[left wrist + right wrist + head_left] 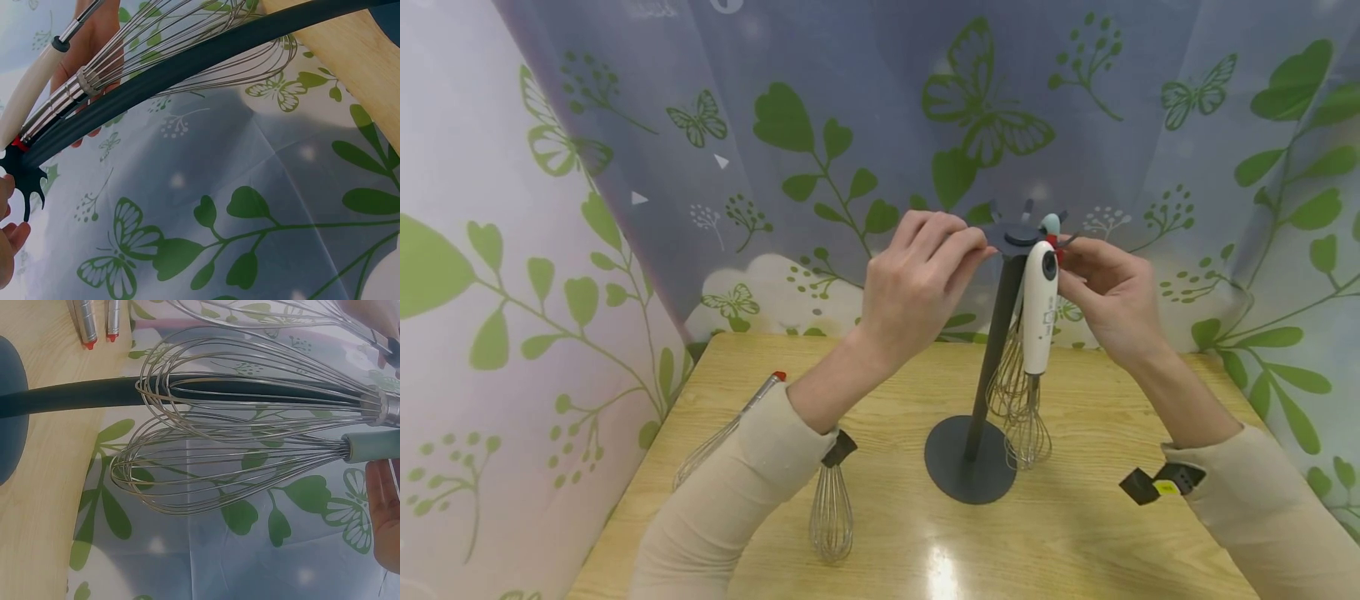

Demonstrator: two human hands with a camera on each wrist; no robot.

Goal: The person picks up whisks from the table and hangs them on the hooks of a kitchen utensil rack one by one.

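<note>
A dark whisk stand [997,350] rises from a round base, with hooks around its top plate. My left hand [917,279] pinches the left edge of that plate. Several whisks hang on the right side: one with a white handle [1040,308], one with a pale green handle [375,446], and one with a metal handle [53,112] and red end [1052,248]. My right hand [1112,292] is at the top of these handles, fingers at the red end, partly hidden behind the white handle. In the left wrist view, its fingers show behind the metal handle.
Two more whisks lie on the wooden table [880,517] at the left: a metal one with a red tip [730,433], partly under my left sleeve, and another [831,512] near the left wrist. A curtain [865,100] with green leaves and butterflies hangs behind the table.
</note>
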